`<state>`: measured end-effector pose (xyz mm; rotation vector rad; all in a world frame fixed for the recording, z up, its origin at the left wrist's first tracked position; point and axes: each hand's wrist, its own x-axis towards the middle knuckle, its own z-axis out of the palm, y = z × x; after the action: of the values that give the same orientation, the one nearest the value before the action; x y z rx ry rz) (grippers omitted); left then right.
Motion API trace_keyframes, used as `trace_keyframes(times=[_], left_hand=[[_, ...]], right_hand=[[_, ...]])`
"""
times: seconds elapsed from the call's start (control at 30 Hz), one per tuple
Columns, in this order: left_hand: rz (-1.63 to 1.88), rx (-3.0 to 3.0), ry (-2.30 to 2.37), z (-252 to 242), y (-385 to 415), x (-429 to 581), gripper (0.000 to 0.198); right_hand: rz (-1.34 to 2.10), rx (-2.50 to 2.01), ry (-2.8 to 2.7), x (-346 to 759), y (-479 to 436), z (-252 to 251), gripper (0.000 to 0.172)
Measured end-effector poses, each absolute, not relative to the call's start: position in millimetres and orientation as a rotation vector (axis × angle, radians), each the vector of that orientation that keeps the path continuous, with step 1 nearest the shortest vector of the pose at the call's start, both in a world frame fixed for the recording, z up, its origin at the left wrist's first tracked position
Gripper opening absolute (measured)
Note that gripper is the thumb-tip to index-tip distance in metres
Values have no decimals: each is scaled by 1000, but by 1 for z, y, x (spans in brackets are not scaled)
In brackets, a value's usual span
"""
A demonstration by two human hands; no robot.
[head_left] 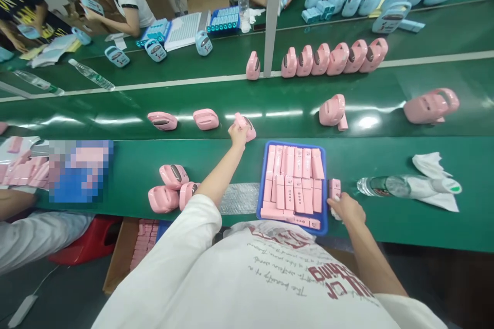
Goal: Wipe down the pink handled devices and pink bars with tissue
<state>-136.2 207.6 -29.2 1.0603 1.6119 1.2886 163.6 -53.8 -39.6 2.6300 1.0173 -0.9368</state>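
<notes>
My left hand (238, 134) is closed on a pink handled case (249, 127) at the near edge of the green conveyor (227, 97). Beside the right wall of the blue tray (324, 185), my right hand (346, 207) has its fingers closed around the lower end of a small pink bar (335, 186). Rows of pink bars (288, 193) fill the tray. Three more pink cases (162, 199) are grouped on the bench left of my left forearm. A sheet of bubble wrap (240, 199) lies between that forearm and the tray.
Several pink cases (338, 58) stand along the far rail, and others (206, 119) sit on the conveyor. A metal post (272, 15) rises beyond it. A bottle (409, 186) lies on tissues at the right. People handle blue cases (155, 50) across the line; another person sits at left.
</notes>
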Motion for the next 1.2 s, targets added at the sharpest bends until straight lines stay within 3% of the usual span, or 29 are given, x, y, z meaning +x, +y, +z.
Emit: trace_keyframes(times=[0.27,0.37,0.47,0.67,0.73,0.83,1.03,1.2], left_hand=[[1078,1364,1686,-42,292,-133,14],[972,1477,1705,-49,295,-136,18],[882,1600,1717,-48,292,-146,26],[743,1788,1984,-15,293,-215,58],[501,1807,2150,-4,292,-243,54],[273,1804,2168,4,285,-272,32],[272,1899,1972,12,245,-283,20],[297,1968,1684,18,171,-276,16]], right_hand=[[-827,2956,1193,180,-11,-17,45],[-874,3073,1380,164,38,-5,39],[-1053,2897,1593,134,107,-2,33],[-1315,2735,1659,66,230,-29,6],[-1404,2763,1659,51,249,-35,11],[-1575,2833,1646,39,254,-37,24],[-2056,2850,1516,49,205,-23,36],[-2309,2873,1387,98,126,5,34]])
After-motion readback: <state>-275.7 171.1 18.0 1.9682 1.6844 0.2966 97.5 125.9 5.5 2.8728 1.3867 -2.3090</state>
